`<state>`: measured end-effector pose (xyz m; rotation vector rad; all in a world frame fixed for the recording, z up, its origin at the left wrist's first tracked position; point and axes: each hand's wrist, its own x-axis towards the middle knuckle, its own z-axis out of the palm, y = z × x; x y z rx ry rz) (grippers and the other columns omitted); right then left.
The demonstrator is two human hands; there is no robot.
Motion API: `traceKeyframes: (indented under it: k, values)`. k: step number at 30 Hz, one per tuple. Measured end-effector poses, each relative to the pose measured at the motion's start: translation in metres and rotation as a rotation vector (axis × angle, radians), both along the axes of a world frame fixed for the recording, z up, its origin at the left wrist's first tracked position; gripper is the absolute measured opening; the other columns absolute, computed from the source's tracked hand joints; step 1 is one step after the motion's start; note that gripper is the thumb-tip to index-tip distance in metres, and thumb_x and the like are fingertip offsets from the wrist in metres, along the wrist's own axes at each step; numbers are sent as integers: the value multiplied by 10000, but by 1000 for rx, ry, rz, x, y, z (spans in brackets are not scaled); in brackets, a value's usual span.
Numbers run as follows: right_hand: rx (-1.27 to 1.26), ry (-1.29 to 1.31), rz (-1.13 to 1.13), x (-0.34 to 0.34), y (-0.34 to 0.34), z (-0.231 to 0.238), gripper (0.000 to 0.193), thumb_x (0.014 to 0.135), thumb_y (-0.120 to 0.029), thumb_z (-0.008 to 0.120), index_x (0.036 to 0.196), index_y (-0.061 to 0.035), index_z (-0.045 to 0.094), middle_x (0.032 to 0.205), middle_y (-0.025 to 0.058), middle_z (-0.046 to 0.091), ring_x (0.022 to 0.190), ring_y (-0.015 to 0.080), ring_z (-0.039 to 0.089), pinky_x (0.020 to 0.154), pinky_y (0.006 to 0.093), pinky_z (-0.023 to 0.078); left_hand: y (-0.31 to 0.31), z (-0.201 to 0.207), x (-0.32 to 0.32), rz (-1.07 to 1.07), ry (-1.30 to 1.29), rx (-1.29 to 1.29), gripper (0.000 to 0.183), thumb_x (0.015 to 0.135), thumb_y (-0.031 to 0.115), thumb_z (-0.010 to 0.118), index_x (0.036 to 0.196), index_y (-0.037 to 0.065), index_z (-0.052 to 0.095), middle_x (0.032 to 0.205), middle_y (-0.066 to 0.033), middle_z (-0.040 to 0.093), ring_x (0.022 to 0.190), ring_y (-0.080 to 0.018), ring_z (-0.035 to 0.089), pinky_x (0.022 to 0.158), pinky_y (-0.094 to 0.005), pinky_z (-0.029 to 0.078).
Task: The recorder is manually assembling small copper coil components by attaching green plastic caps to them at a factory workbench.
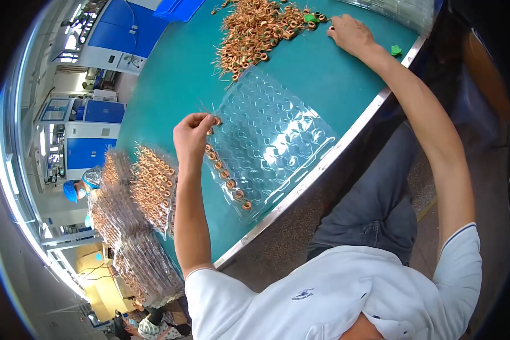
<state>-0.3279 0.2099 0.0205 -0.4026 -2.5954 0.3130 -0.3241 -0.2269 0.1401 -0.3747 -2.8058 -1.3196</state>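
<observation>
A clear plastic tray (255,124) with rows of moulded pockets lies on the green tabletop. Several copper-wound ring coils (224,174) fill a line of pockets along its left edge. At the upper end of that line, my left hand (191,135) pinches a ring coil (217,120) between thumb and fingers, its thin wire leads poking up. Off to the far right, my right hand (354,37) has its fingers curled together at the edge of a big heap of loose coils (255,28); what is between the fingertips is too small to make out.
Stacked trays full of coils (144,260) stand at the left, beside another filled tray (153,181). A blue bin (178,8) sits at the far edge. Green scraps (396,50) lie near my right forearm. The table's pale metal edge (300,187) runs before me. Other people are at the left.
</observation>
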Motion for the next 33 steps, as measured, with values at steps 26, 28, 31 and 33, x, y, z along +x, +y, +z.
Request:
traceKeyframes:
  k: [26, 28, 31, 33]
  values:
    - [-1222, 33, 343, 308, -92, 15, 170, 896, -106, 686, 1012, 11, 645, 838, 59, 672, 686, 101, 620, 613, 235, 520, 184, -37, 187, -797, 200, 35, 230, 788, 119, 775, 993, 44, 701, 863, -132, 641, 712, -257, 645, 599, -326, 509]
    - [-1267, 75, 367, 323, -93, 12, 160, 901, -87, 674, 1019, 17, 644, 847, 64, 676, 710, 108, 627, 621, 241, 526, 187, -41, 195, -858, 117, -4, 210, 795, 123, 768, 976, 39, 703, 830, -128, 638, 704, -258, 651, 601, -335, 511]
    - [-1309, 80, 387, 341, -94, 6, 194, 920, -117, 660, 1055, 18, 630, 881, 65, 672, 736, 104, 626, 655, 239, 531, 191, -43, 209, -919, 34, -59, 184, 787, 119, 763, 937, 28, 708, 762, -119, 632, 682, -270, 655, 615, -356, 517]
    - [-1332, 83, 398, 351, -94, 1, 211, 929, -133, 654, 1073, 19, 623, 898, 66, 670, 749, 102, 625, 672, 238, 534, 192, -49, 214, -992, 81, -96, 164, 814, 85, 738, 961, 19, 709, 782, -115, 630, 657, -225, 627, 593, -312, 486]
